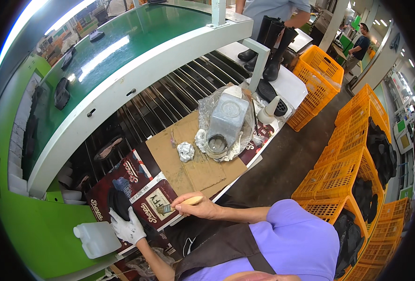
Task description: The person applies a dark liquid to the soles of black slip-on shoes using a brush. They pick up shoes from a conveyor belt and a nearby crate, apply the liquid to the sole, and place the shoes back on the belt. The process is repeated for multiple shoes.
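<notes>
My left hand (128,228), in a white glove, grips the lower end of a black shoe piece (119,202), partly covered by the glove. It rests over dark red printed cardboard (105,183). My bare right hand (199,208) is closed around the wooden handle of a flat brush (191,200). The brush's bristles point left toward the shoe piece, apart from it, above a printed panel. Beyond my right hand, a translucent jug (227,114) lies on plastic wrap, its round mouth toward me. A crumpled foil lump (185,151) sits beside it on brown cardboard (170,149).
A white jug (98,240) stands left of my gloved hand. Metal rollers (170,89) run below a green conveyor belt (137,28) carrying soles. A nozzle bottle (268,111) and black boots (274,56) stand farther back, near another person. Orange crates (331,175) line the right.
</notes>
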`<action>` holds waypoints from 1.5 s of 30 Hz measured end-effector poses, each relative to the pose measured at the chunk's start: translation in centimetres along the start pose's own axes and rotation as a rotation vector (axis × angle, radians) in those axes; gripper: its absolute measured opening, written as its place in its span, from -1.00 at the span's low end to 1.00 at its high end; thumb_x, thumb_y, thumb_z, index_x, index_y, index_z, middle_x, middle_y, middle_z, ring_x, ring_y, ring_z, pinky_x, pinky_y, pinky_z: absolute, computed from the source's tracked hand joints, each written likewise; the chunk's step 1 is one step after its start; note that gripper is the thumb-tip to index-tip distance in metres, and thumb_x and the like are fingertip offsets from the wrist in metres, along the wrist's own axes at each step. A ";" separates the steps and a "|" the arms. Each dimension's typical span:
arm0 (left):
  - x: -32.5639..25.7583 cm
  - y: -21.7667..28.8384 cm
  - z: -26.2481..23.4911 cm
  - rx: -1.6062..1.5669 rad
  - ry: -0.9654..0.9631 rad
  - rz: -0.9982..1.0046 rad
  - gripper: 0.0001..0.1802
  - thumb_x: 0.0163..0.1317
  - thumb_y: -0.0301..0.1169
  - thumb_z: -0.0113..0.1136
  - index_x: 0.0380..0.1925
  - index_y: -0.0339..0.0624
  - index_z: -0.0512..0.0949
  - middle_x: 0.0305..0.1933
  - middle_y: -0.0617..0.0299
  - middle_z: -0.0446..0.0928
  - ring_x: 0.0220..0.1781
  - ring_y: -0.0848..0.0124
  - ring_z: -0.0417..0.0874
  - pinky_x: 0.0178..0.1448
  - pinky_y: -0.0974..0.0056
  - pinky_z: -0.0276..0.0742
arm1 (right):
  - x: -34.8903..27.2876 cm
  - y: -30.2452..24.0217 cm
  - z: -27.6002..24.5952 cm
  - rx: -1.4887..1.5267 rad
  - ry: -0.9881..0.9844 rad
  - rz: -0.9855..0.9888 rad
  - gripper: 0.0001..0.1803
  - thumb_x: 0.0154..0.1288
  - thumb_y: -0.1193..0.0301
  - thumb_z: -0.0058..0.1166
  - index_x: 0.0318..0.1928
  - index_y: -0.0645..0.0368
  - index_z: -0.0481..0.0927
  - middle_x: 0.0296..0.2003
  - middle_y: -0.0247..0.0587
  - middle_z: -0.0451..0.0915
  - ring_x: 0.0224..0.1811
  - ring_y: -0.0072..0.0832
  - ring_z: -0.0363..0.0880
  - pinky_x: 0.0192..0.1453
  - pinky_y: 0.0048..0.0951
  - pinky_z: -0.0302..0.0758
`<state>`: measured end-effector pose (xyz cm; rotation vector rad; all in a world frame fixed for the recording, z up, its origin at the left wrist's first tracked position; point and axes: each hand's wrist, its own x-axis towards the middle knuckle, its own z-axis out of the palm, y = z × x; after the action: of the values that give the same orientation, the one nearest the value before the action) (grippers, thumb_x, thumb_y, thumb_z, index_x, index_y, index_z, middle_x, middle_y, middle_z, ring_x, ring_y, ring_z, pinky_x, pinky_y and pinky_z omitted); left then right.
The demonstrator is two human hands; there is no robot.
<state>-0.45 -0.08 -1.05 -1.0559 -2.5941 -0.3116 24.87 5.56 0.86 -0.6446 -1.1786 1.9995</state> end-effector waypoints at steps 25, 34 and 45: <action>0.1 0.6 -0.9 -0.032 -0.023 0.006 -0.22 0.11 0.13 0.08 0.25 -0.06 0.26 0.13 -0.10 0.40 0.11 -0.02 0.42 0.16 -0.01 0.32 | 0.0 0.6 -0.3 -0.013 -0.007 0.012 -0.79 0.29 0.34 0.07 -0.16 0.19 0.60 -0.47 -0.42 0.57 -0.44 -0.76 0.46 -0.41 -0.68 0.40; 0.1 0.6 -0.7 -0.004 -0.035 -0.028 -0.21 0.11 0.17 0.06 0.24 -0.07 0.27 0.14 -0.09 0.40 0.13 0.00 0.42 0.17 -0.01 0.31 | -0.2 -0.7 0.0 -0.044 -0.020 0.053 -0.80 0.30 0.38 0.07 -0.15 0.22 0.59 -0.39 -0.40 0.58 -0.37 -0.72 0.50 -0.30 -0.66 0.46; 0.2 0.4 -0.1 -0.006 -0.012 -0.011 -0.19 0.07 0.19 0.07 0.25 -0.01 0.26 0.13 -0.08 0.41 0.11 -0.01 0.45 0.13 -0.01 0.35 | -1.0 -4.1 -1.1 -0.219 0.101 -0.052 -0.80 0.27 0.43 0.06 -0.14 0.23 0.59 -0.41 -0.41 0.57 -0.43 -0.75 0.45 -0.37 -0.70 0.39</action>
<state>-0.31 0.30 -0.89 -1.0493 -2.6114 -0.3167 27.57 6.68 4.04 -0.8059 -1.3492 1.7877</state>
